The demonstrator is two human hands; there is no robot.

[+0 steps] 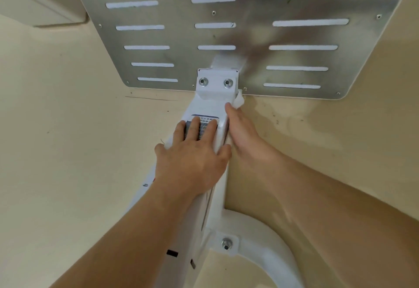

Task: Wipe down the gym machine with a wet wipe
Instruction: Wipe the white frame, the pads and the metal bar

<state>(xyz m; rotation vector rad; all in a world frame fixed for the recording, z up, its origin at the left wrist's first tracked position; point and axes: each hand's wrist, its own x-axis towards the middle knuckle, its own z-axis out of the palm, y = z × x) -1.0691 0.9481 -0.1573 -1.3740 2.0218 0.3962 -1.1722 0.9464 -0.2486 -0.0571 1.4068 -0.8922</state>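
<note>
wet wipe held against gym machine by right hand, left hand atop

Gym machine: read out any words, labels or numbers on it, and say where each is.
Nothing can be read.
On the white beam, the label: gridded print, blurred, partly under the left hand.
Lower on the beam, red and dark marks: too small to read.

L hand on post | wipe R of post | plate behind
</note>
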